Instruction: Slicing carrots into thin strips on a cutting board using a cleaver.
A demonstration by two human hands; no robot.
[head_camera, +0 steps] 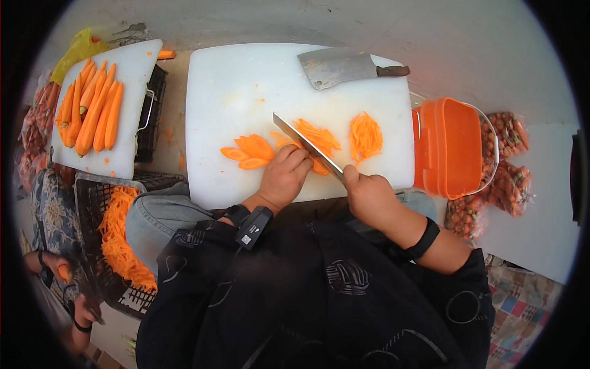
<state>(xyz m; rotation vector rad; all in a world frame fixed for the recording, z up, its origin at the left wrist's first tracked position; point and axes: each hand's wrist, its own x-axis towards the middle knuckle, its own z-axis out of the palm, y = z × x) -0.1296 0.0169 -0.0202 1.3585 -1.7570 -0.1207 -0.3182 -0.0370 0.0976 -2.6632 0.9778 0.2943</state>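
My right hand [371,196] grips a knife, its blade [309,145] slanting up and left across the white cutting board [230,83]. Curled fingers of my left hand [286,177] press on carrot slices partly hidden beneath them, right beside the blade. Left of that hand lies a fan of oval carrot slices [251,150]. Thin carrot strips [318,136] spread just right of the blade, and a separate pile of carrot strips [365,136] sits farther right. Along the board's far edge rests a broad cleaver [341,67] with a dark wooden handle.
At left, peeled carrots [94,110] lie on a second white board [124,159]. Below it stands a black plastic crate [87,184] of carrot shreds [122,244]. An orange bucket [456,147] and bagged carrots [509,184] are at right. Another person's hands [85,309] work at lower left.
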